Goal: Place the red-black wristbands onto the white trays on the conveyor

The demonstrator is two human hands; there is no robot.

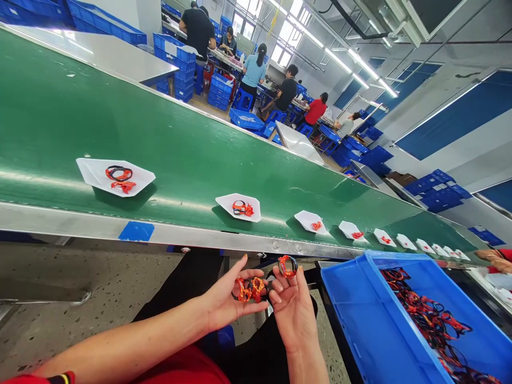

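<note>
My left hand (228, 300) is palm up and holds a few red-orange and black cord loops (243, 290) on its fingers. One more red-and-black loop (287, 266) is pinched between the thumb and fingers of my right hand (294, 304). Both hands are close together in front of the belt's edge, above my lap. On the green belt, the nearest white paper piece (238, 198) carries a similar loop with a red bit. Farther left, another white paper piece (96, 173) bears a black-and-red loop beside a separate red bit.
A blue bin (352, 304) with many tangled loops (424, 309) stands at my right. The green conveyor belt (180, 144) runs across, with several more white papers toward the right. A co-worker's hand (490, 257) shows at the far right. Other people sit beyond the belt.
</note>
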